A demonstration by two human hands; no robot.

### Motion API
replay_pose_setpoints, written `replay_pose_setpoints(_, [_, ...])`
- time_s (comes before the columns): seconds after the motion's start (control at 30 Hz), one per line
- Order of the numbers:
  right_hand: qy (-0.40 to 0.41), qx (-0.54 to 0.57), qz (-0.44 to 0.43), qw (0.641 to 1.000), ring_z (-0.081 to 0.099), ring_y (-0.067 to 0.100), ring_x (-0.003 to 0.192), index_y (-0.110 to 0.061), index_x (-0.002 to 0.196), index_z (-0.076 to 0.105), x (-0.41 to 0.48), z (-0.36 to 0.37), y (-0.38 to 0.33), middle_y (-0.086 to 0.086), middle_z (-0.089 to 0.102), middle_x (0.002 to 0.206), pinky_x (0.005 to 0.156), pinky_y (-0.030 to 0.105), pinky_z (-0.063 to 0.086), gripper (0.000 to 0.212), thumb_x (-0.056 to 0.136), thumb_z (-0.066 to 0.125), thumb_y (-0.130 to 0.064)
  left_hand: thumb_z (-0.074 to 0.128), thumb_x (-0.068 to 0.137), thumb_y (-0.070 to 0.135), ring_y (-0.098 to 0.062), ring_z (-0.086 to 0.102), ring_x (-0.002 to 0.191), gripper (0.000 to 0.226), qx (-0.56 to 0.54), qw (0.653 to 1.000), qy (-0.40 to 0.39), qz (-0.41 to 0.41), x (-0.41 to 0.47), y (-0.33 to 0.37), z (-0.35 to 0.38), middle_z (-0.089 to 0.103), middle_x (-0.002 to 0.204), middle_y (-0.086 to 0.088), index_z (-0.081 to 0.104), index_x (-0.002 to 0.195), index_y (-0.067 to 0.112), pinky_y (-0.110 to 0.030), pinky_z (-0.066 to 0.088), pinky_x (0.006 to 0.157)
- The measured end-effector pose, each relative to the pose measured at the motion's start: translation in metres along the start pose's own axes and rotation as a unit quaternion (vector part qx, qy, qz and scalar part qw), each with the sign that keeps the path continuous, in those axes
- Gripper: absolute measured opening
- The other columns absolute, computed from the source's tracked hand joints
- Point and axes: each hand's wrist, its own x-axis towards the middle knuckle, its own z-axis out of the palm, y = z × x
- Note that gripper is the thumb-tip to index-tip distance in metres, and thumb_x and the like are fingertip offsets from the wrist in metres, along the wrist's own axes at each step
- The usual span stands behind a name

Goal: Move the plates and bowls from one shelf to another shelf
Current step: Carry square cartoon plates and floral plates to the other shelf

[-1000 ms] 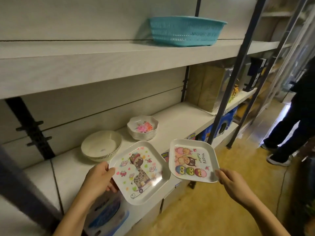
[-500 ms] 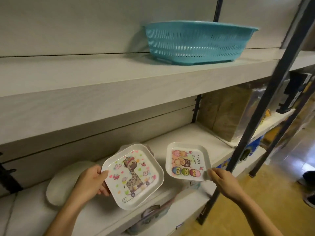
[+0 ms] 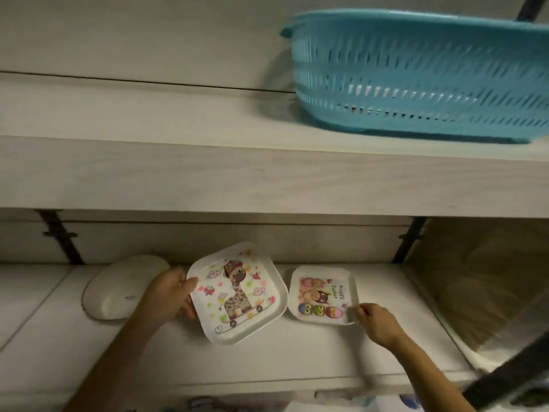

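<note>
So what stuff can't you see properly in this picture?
Head view only:
- Inside of the turquoise slotted plastic basket: seen from below, its wall hides it; the right edge crops it.
- Pale round bowl stack: motion-blurred, count unclear.
- Anything behind the square giraffe plate in the left hand: covered.
- Small square owl plate in the right hand: lettering too blurred to read surely.
- Items under the lower shelf: cropped.
</note>
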Motion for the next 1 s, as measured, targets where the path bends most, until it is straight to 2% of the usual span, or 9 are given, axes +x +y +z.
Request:
replay_pose_setpoints(0.1, [-0.033,-0.024,-0.018,0.999,0.056,0.016,0.082,-0.015,0.106,0.061,0.022,0.005,0.003,0.007,0.064,0.107,0.068,0.022,0.046,0.031,0.099,0.033,-0.029,0.051,0.091,0.011,-0.023,0.063,0.059,0.015,0.023,0.999,0.033,-0.009,-0.005,0.0,0.014,0.067,0.078,-0.017,0.058,0.078,0.008,-0.021,0.049,0.044])
replay_pose_setpoints(0.23, [-0.058,-0.059,-0.024,0.996,0.061,0.024,0.101,-0.011,0.116,0.059,0.039,0.012,0.003,0.01,0.063,0.121,0.089,0.033,0.048,0.037,0.098,0.033,-0.03,0.053,0.09,0.011,-0.016,0.062,0.042,0.023,-0.004,0.998,0.055,-0.032,-0.013,-0.001,0.034,0.066,0.058,-0.008,0.055,0.067,0.012,-0.016,0.046,0.034])
replay_pose_setpoints(0.33, [-0.082,-0.078,-0.023,0.993,0.06,0.02,0.1,-0.014,0.117,0.058,0.047,0.015,0.004,0.007,0.062,0.121,0.089,0.03,0.048,0.034,0.097,0.035,-0.03,0.054,0.09,0.012,-0.01,0.059,0.032,0.028,-0.009,0.997,0.071,-0.037,-0.012,0.003,0.048,0.062,0.042,0.0,0.053,0.062,0.011,-0.014,0.043,0.032])
replay_pose_setpoints(0.43, [-0.083,-0.089,-0.016,0.992,0.06,0.017,0.095,-0.019,0.111,0.059,0.047,0.014,0.007,0.003,0.064,0.116,0.085,0.029,0.049,0.032,0.097,0.034,-0.034,0.053,0.09,0.012,-0.011,0.058,0.032,0.026,0.015,0.997,0.064,-0.039,-0.007,0.014,0.061,0.061,0.045,-0.002,0.05,0.064,0.01,-0.015,0.043,0.033])
replay_pose_setpoints(0.53, [-0.057,-0.087,-0.025,0.994,0.053,0.016,0.084,-0.021,0.095,0.053,0.043,0.005,0.016,0.004,0.062,0.105,0.079,0.03,0.046,0.035,0.097,0.027,-0.044,0.052,0.09,0.016,-0.03,0.068,0.059,0.021,0.04,0.998,0.045,-0.028,0.003,0.025,0.077,0.069,0.069,-0.017,0.054,0.072,0.006,-0.036,0.058,0.057])
replay_pose_setpoints(0.6, [-0.04,-0.061,-0.034,0.997,0.053,0.019,0.083,-0.021,0.086,0.048,0.038,-0.003,0.026,0.004,0.063,0.1,0.075,0.031,0.044,0.038,0.096,0.025,-0.049,0.052,0.09,0.017,-0.037,0.067,0.074,0.02,0.068,0.997,0.034,-0.011,0.011,0.033,0.09,0.069,0.081,-0.023,0.054,0.074,0.005,-0.047,0.056,0.074])
replay_pose_setpoints(0.73, [-0.033,-0.013,-0.075,0.997,0.052,0.015,0.072,-0.023,0.072,0.048,0.02,-0.02,0.044,-0.006,0.056,0.075,0.06,0.025,0.037,0.04,0.096,0.028,-0.047,0.047,0.092,0.022,-0.024,0.06,0.062,0.019,0.13,0.991,-0.019,0.029,0.031,0.05,0.122,0.057,0.061,-0.006,0.053,0.079,0.009,-0.034,0.048,0.065])
replay_pose_setpoints(0.83, [-0.023,0.023,-0.081,0.996,0.058,0.016,0.081,-0.017,0.083,0.061,0.007,-0.03,0.052,0.001,0.065,0.089,0.071,0.028,0.043,0.043,0.097,0.03,-0.044,0.043,0.094,0.025,-0.002,0.052,0.033,0.025,0.154,0.985,-0.062,0.033,0.047,0.056,0.141,0.055,0.05,0.003,0.061,0.096,0.007,-0.021,0.043,0.049])
replay_pose_setpoints(1.0, [0.004,0.058,-0.076,0.995,0.059,0.014,0.084,-0.025,0.078,0.06,-0.01,-0.039,0.06,0.0,0.066,0.09,0.077,0.028,0.045,0.04,0.097,0.03,-0.043,0.043,0.094,0.026,-0.01,0.054,0.041,0.029,0.195,0.976,-0.088,0.034,0.065,0.055,0.16,0.056,0.052,0.002,0.06,0.104,0.005,-0.03,0.051,0.066])
